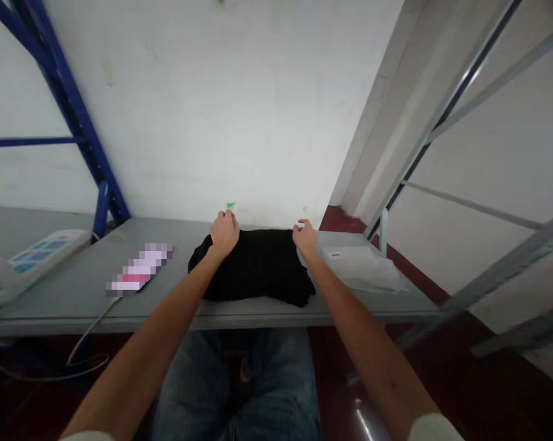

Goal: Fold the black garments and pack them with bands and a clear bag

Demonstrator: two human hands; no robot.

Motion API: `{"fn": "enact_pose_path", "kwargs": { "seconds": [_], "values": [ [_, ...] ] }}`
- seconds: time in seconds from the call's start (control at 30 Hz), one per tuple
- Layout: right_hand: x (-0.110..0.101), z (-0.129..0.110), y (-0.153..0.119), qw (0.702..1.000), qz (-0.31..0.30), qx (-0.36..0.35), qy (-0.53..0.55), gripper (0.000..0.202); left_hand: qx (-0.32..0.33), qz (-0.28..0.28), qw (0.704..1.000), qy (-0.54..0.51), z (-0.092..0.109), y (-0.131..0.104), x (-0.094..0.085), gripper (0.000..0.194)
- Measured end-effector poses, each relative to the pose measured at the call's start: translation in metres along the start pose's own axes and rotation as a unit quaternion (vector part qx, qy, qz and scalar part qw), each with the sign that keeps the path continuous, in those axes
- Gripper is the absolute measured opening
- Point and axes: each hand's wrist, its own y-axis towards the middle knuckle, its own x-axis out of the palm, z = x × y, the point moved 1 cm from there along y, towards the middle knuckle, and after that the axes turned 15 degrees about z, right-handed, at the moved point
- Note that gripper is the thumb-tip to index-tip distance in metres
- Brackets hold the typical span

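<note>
A folded black cloth, perhaps a garment (260, 269), lies on the grey shelf top in front of me. At its far left corner is my left hand (225, 231), closed with the fingers curled over the cloth's edge. My right hand (305, 236) pinches the far right corner, thumb and fingers drawn together. Between the two hands the cloth's far edge runs fairly straight. Its near right corner is uneven and bunched. My fingertips are partly hidden behind the hands.
To the left lies a phone (141, 269) with a white cable (92, 327) hanging over the front edge. A white power strip (51, 251) is farther left. Clear plastic bags (363, 266) lie at right. Blue (69, 104) and grey (441, 122) rack posts flank the shelf (258, 320).
</note>
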Motion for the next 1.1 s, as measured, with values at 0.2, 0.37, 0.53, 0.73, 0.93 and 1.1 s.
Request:
{"fn": "enact_pose_path", "kwargs": {
  "seconds": [0.2,0.37,0.53,0.73,0.93,1.1],
  "values": [
    [0.03,-0.026,-0.066,0.991,-0.042,-0.114,0.063,0.031,0.157,-0.043,0.987,0.002,0.013,-0.053,0.014,0.032],
    [0.032,-0.042,-0.116,0.977,-0.126,-0.151,0.087,0.031,0.199,-0.06,0.978,0.008,-0.017,-0.082,0.012,0.032],
    [0.026,-0.037,-0.16,0.972,-0.117,-0.198,0.047,0.041,0.187,-0.116,0.974,-0.064,-0.047,-0.089,0.011,0.044],
    [-0.001,0.01,-0.179,0.97,-0.086,-0.223,-0.05,0.064,0.183,-0.16,0.967,-0.078,-0.071,-0.09,0.008,0.057],
    [-0.034,0.04,-0.167,0.974,-0.04,-0.202,-0.097,0.071,0.18,-0.159,0.97,-0.045,-0.076,-0.09,0.005,0.067],
    [-0.036,0.038,-0.168,0.976,-0.057,-0.179,-0.112,0.077,0.169,-0.177,0.969,-0.018,-0.076,-0.087,0.006,0.074]
  ]
}}
